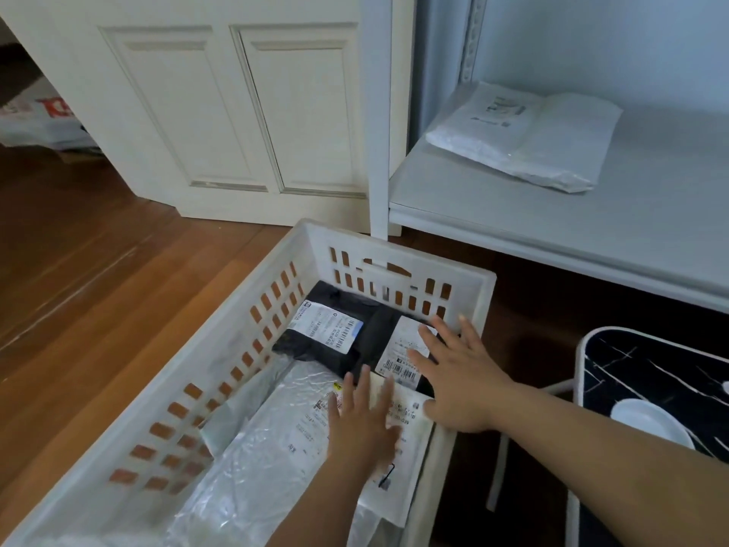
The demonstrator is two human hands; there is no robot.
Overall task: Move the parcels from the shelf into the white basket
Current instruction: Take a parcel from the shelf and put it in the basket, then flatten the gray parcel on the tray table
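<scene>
Fingers (378, 392) flat over parcels (335, 345) in basket (394, 250).

White panelled door (236, 112) stands on wooden floor (79, 270).

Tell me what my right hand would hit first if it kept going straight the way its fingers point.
Probably the white basket's far wall: the right hand is spread above the black parcel, pointing that way. Its height is unclear.

Door: we see a white panelled door (236, 108) beyond our hands.
Floor: brown wood boards (79, 250) left of our hands.
Stool: black marbled top (651, 380) right of our hands, holding a white dish (647, 422).
</scene>
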